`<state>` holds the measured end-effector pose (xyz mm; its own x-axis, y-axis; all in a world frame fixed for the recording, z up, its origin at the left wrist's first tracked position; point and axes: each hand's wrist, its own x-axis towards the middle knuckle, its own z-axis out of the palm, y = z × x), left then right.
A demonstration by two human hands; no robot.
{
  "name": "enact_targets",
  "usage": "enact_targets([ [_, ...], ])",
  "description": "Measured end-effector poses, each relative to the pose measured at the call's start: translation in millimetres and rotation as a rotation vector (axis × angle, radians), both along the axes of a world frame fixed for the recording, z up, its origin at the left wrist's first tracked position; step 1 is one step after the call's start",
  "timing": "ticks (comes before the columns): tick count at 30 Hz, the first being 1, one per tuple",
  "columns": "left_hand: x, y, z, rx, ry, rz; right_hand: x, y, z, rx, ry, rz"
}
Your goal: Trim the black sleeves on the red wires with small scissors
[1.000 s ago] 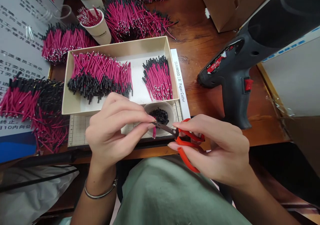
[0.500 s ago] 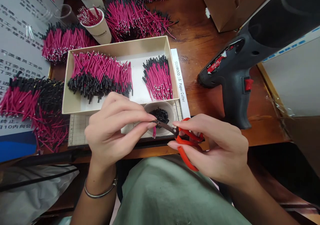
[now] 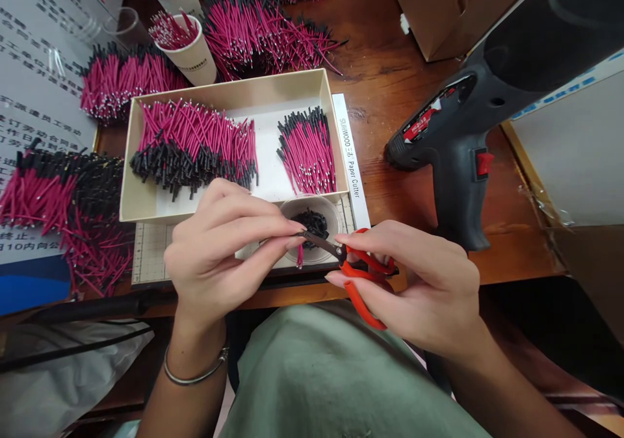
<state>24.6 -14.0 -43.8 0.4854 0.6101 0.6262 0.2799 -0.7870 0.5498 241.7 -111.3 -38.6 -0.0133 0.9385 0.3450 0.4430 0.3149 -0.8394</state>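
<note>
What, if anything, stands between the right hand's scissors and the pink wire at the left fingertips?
Nothing visible. The scissors in the right hand reach to the left hand, where the pink wire hangs. The clear dish shows behind, not between. Whether scissors and wire touch is unclear.

Head camera faces down, near the table [image 3: 375,41].

Hands [image 3: 426,292] hold red-handled scissors [image 3: 359,307]; pink wire [image 3: 299,255].

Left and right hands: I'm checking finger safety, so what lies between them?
In the head view: red-handled scissors, held by the right hand, blades pointing at the left hand, with a clear cup of black pieces behind.
</note>
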Motion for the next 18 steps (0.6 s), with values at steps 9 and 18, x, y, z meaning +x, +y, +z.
enact_targets([
  [9, -1.5, 2.4, -0.6, 0.018, 0.006, -0.014, 1.3, 0.1, -1.9, -0.007, 0.017, 0.017],
  [18, -1.0, -0.4, 0.2, 0.005, 0.010, 0.012, 1.4, -1.1, -1.1, 0.004, -0.016, 0.003],
])
